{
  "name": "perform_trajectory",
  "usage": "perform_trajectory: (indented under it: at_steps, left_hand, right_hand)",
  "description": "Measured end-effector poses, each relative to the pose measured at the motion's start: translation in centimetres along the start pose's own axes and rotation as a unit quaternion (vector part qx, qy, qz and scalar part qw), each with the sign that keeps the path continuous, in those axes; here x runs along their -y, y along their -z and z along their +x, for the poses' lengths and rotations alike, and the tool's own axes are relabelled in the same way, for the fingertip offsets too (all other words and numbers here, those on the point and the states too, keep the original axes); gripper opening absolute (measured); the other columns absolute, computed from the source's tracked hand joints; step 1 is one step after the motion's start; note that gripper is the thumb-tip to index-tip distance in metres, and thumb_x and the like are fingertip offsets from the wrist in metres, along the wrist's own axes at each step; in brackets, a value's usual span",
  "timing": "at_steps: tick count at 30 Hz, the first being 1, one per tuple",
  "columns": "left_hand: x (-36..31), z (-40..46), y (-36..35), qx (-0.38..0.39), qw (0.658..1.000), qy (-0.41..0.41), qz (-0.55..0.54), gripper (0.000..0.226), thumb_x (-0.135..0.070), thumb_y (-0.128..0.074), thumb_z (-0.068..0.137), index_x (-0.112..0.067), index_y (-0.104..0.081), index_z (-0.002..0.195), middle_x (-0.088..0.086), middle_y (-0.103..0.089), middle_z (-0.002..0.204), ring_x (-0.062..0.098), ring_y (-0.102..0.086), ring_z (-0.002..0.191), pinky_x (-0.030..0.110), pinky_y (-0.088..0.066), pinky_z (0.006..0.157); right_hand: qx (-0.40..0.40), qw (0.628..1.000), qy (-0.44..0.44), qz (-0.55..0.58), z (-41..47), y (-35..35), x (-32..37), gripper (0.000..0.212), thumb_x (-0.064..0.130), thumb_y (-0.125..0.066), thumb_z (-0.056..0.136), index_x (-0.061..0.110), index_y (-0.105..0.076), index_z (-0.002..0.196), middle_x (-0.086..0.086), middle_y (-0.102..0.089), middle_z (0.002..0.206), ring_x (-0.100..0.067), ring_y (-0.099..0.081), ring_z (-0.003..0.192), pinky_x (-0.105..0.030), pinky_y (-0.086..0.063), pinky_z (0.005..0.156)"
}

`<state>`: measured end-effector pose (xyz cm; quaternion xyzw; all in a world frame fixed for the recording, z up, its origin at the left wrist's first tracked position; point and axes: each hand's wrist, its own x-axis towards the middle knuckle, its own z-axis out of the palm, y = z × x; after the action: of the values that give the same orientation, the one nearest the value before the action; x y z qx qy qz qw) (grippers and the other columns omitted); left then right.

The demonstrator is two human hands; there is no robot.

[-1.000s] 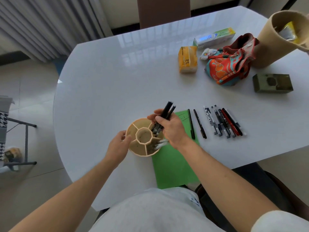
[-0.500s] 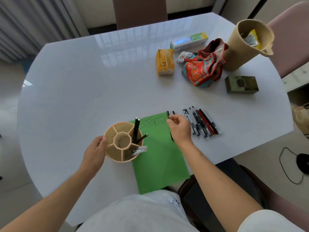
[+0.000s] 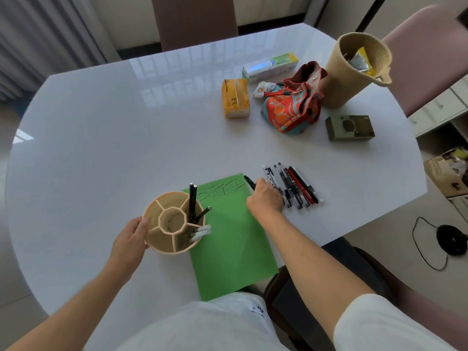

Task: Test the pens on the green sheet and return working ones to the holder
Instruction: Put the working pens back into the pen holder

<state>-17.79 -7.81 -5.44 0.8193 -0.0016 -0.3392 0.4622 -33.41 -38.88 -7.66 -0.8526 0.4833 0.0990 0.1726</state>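
Observation:
A round beige pen holder (image 3: pixel 157 230) with several compartments stands at the left edge of the green sheet (image 3: pixel 234 249). Black pens (image 3: pixel 193 198) stick up from one compartment and white ones (image 3: pixel 201 231) from another. My left hand (image 3: pixel 130 240) grips the holder's left wall. My right hand (image 3: pixel 264 198) lies at the sheet's upper right corner, its fingers closed on a black pen (image 3: pixel 249 183) that lies flat on the table. Scribbled lines mark the top of the sheet. A row of several pens (image 3: pixel 293 186) lies just right of my hand.
At the back right of the white table (image 3: pixel 114 138) are an orange tissue pack (image 3: pixel 235 98), a toothpaste box (image 3: pixel 269 67), a colourful pouch (image 3: pixel 291 107), a woven basket (image 3: pixel 354 69) and an olive box (image 3: pixel 350 127). A pink chair (image 3: pixel 430 54) stands to the right.
My right hand let go of black pens in the holder, then moved right across the sheet to the pens beside it and closed on a black one. The left hand stayed on the holder.

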Motion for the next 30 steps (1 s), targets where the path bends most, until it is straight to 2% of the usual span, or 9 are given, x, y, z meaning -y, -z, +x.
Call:
perform_trajectory:
  at_steps: [3, 5, 8, 14, 17, 20, 24, 26, 30]
  left_hand:
    - [0.1, 0.0, 0.0, 0.004, 1.000, -0.001, 0.002, 0.030, -0.047, -0.046, 0.101, -0.028, -0.069, 0.099, 0.003, -0.070, 0.098, 0.022, -0.068, 0.094, 0.038, -0.056, 0.076]
    - [0.1, 0.1, 0.0, 0.008, 1.000, -0.003, 0.000, 0.030, -0.046, -0.046, 0.101, -0.027, -0.068, 0.100, 0.004, -0.070, 0.099, 0.022, -0.068, 0.094, 0.038, -0.056, 0.075]
    - [0.1, 0.1, 0.0, 0.009, 1.000, -0.008, 0.002, 0.030, -0.045, -0.046, 0.102, -0.026, -0.068, 0.102, 0.005, -0.070, 0.100, 0.022, -0.067, 0.094, 0.037, -0.055, 0.073]
    - [-0.2, 0.5, -0.1, 0.006, 1.000, -0.011, 0.018, 0.033, -0.048, -0.045, 0.100, -0.025, -0.068, 0.100, 0.005, -0.070, 0.096, 0.027, -0.068, 0.090, 0.041, -0.057, 0.074]
    - [-0.5, 0.5, 0.0, 0.003, 1.000, -0.014, 0.027, 0.036, -0.057, -0.045, 0.094, -0.029, -0.068, 0.097, 0.003, -0.071, 0.093, 0.028, -0.068, 0.088, 0.049, -0.057, 0.080]
    - [-0.9, 0.2, 0.0, 0.002, 0.999, -0.011, 0.034, 0.040, -0.067, -0.043, 0.083, -0.037, -0.068, 0.090, 0.001, -0.071, 0.089, 0.026, -0.068, 0.084, 0.048, -0.057, 0.079]
    - [-1.2, 0.0, 0.1, -0.001, 0.999, -0.007, 0.035, 0.040, -0.070, -0.043, 0.080, -0.039, -0.068, 0.088, 0.000, -0.071, 0.087, 0.027, -0.068, 0.085, 0.050, -0.057, 0.079]
    - [-1.2, -0.2, 0.1, 0.000, 0.999, -0.005, 0.040, 0.042, -0.071, -0.043, 0.080, -0.039, -0.068, 0.089, -0.002, -0.071, 0.086, 0.027, -0.069, 0.085, 0.050, -0.057, 0.080]
    - [-1.2, -0.2, 0.1, -0.001, 0.999, 0.003, 0.033, 0.046, -0.072, -0.043, 0.079, -0.036, -0.069, 0.092, 0.000, -0.072, 0.089, 0.026, -0.069, 0.086, 0.049, -0.058, 0.080]
  right_hand:
    - [0.002, 1.000, -0.001, 0.028, 0.1, 0.0, -0.7, 0.019, 0.017, -0.048, 0.098, 0.007, -0.053, 0.114, -0.008, -0.060, 0.104, -0.024, -0.060, 0.084, -0.040, -0.055, 0.070]
    - [-0.011, 0.998, -0.011, 0.062, 0.1, 0.2, -1.6, 0.019, 0.019, -0.045, 0.100, 0.008, -0.056, 0.110, -0.010, -0.065, 0.102, -0.026, -0.059, 0.083, -0.039, -0.052, 0.070]
    - [-0.052, 0.992, -0.026, 0.113, 0.0, 0.9, -3.8, 0.020, 0.023, -0.048, 0.101, 0.009, -0.062, 0.103, -0.013, -0.070, 0.096, -0.030, -0.064, 0.084, -0.033, -0.043, 0.066]
    - [-0.143, 0.976, -0.081, 0.140, 1.1, 4.0, -9.1, 0.025, 0.023, -0.054, 0.099, 0.003, -0.067, 0.102, -0.023, -0.069, 0.100, -0.040, -0.066, 0.091, -0.040, -0.052, 0.075]
    - [-0.115, 0.983, -0.109, 0.092, 2.3, 4.9, -10.9, 0.026, 0.024, -0.052, 0.099, 0.004, -0.066, 0.109, -0.020, -0.063, 0.106, -0.034, -0.059, 0.084, -0.036, -0.049, 0.072]
    - [-0.076, 0.989, -0.120, 0.051, 3.0, 5.0, -11.5, 0.026, 0.023, -0.052, 0.099, 0.005, -0.064, 0.113, -0.016, -0.061, 0.112, -0.027, -0.051, 0.082, -0.033, -0.043, 0.072]
    - [-0.060, 0.990, -0.122, 0.032, 3.4, 5.2, -11.1, 0.030, 0.029, -0.055, 0.100, 0.006, -0.063, 0.117, -0.015, -0.061, 0.115, -0.031, -0.060, 0.091, -0.035, -0.047, 0.074]
    - [-0.060, 0.990, -0.122, 0.030, 3.5, 5.1, -10.9, 0.029, 0.030, -0.056, 0.100, 0.006, -0.062, 0.117, -0.015, -0.062, 0.115, -0.029, -0.059, 0.088, -0.033, -0.044, 0.072]
    - [-0.037, 0.987, -0.137, 0.072, 3.9, 5.2, -11.3, 0.032, 0.032, -0.063, 0.097, 0.006, -0.063, 0.116, -0.016, -0.065, 0.115, -0.035, -0.064, 0.099, -0.035, -0.050, 0.077]
